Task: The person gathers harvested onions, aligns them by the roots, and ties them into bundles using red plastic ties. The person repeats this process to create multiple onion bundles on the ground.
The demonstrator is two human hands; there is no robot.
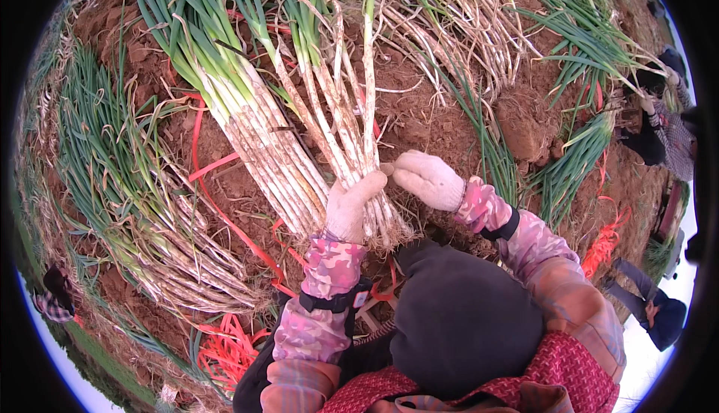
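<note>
My left hand (353,206), in a pale knit glove, is wrapped around the lower white stems of a loose bunch of long green onions (342,126). Soil clings to their stems, and the roots (387,233) hang just below the hand. My right hand (428,181), also gloved, is close to the left thumb, with its fingers together. A small brownish scrap (387,168) shows by its fingertips; whether it is pinched is unclear. Left of the held bunch, a neat row of cleaner green onions (269,154) lies on the soil, roots towards me.
Red plastic strapping (196,132) runs under the onions, with heaps of strapping (227,351) at lower left and a bundle (604,244) at right. More onion piles (151,216) lie left, and others (466,31) ahead. A dark cap (466,317) fills lower centre. People (665,126) work at the right.
</note>
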